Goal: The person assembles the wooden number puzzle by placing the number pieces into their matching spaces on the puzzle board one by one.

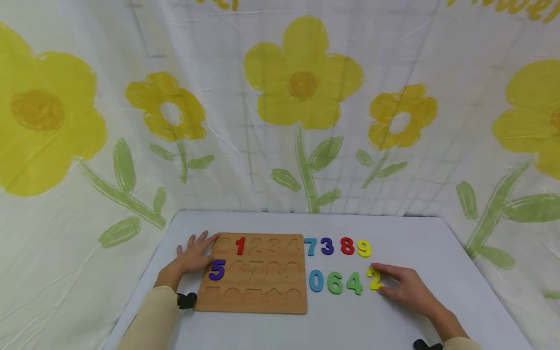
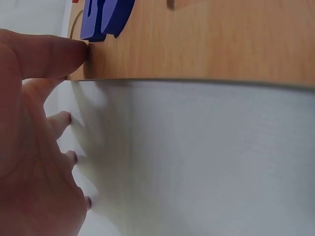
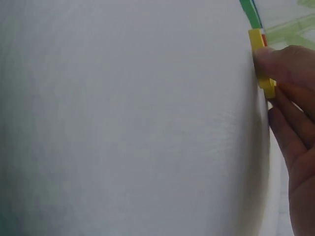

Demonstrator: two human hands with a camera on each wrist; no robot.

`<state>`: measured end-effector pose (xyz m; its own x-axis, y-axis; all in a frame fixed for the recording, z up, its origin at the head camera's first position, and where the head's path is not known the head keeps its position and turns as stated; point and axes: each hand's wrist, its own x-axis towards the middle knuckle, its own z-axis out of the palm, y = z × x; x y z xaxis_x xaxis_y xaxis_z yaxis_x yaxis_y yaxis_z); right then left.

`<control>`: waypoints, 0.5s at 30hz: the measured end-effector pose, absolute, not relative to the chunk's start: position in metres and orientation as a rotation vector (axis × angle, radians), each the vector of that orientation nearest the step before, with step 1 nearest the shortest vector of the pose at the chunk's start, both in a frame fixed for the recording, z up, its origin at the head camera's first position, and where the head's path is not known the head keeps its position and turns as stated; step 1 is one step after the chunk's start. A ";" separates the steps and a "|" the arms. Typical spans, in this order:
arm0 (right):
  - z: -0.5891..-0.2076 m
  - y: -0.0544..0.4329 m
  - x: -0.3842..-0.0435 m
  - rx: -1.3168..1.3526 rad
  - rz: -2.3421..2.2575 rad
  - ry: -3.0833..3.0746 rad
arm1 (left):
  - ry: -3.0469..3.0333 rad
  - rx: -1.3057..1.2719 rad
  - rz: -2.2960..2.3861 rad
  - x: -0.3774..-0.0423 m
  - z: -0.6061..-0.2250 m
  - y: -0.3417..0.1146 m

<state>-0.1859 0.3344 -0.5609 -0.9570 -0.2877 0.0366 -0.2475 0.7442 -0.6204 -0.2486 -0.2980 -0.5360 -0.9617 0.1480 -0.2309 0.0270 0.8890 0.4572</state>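
A wooden number board (image 1: 249,303) with carved recesses lies on the table. The red 1 (image 1: 240,246) sits in its top row, and the purple 5 (image 1: 217,270) is at the left of its middle row. My left hand (image 1: 192,256) rests along the board's left edge with fingers spread, its thumb (image 2: 64,55) touching the wood beside the 5. Off to the right, my right hand (image 1: 409,288) pinches the yellow 2 (image 1: 375,279) between thumb and fingers. In the right wrist view the yellow 2 (image 3: 260,61) shows edge-on, low over the white surface.
Right of the board, the blue 7 (image 1: 310,246), purple 3 (image 1: 327,246), red 8 (image 1: 347,246) and yellow 9 (image 1: 364,248) form a row. Nearer lie the blue 0 (image 1: 316,280), green 6 (image 1: 335,282) and green 4 (image 1: 355,283). A flowered curtain (image 1: 236,189) hangs behind the table.
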 end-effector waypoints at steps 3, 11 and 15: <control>-0.557 0.333 -0.184 -0.395 -0.990 2.913 | 2.782 0.148 0.714 -0.248 -0.537 -0.299; -0.530 0.308 -0.170 -0.314 -1.081 2.976 | 2.741 0.131 0.730 -0.249 -0.538 -0.300; -0.514 0.283 -0.168 -0.354 -1.147 3.014 | 2.728 0.114 0.719 -0.250 -0.542 -0.302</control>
